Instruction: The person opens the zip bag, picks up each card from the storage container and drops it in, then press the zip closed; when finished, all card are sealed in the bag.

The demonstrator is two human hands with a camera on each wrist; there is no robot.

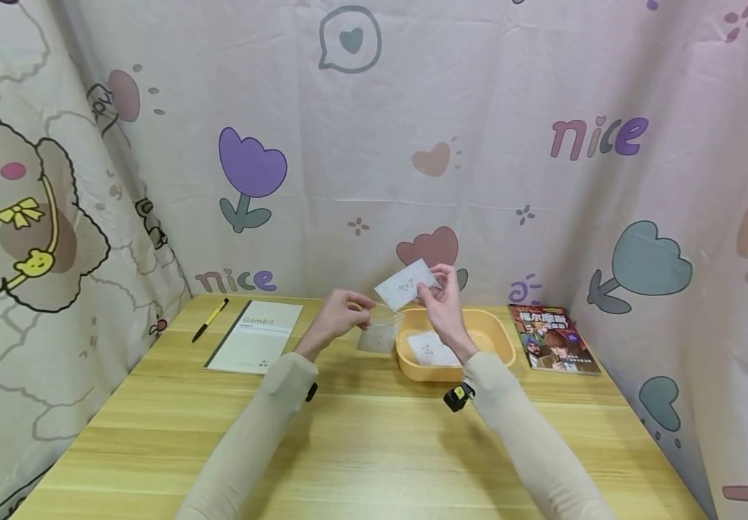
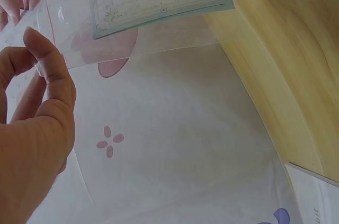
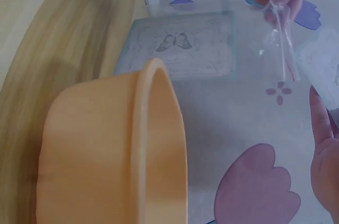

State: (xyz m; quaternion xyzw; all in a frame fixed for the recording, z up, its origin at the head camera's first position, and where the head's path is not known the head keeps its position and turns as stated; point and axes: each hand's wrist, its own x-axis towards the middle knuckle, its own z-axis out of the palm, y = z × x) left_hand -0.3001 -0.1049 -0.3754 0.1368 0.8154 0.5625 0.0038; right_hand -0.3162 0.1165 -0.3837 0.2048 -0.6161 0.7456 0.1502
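Note:
My left hand (image 1: 343, 313) pinches the top edge of a clear zip bag (image 2: 153, 49) between thumb and fingertips. The bag hangs down, and low inside it lies a pale butterfly-print card (image 3: 180, 44) with blue-green edges. Held up in my right hand (image 1: 447, 309) is another butterfly-print card (image 1: 401, 286), gripped at its right end and tilted. It overlaps the top of the bag in the head view. Below the right hand stands a yellow plastic basin (image 1: 500, 334), with a similar white butterfly card (image 1: 429, 352) in it, partly hidden by the wrist.
On the wooden table's left lie a Gambit notebook (image 1: 253, 339) and a yellow-and-black pen (image 1: 210, 320). A magazine (image 1: 554, 341) lies right of the basin. A printed curtain (image 1: 361, 144) hangs right behind the table.

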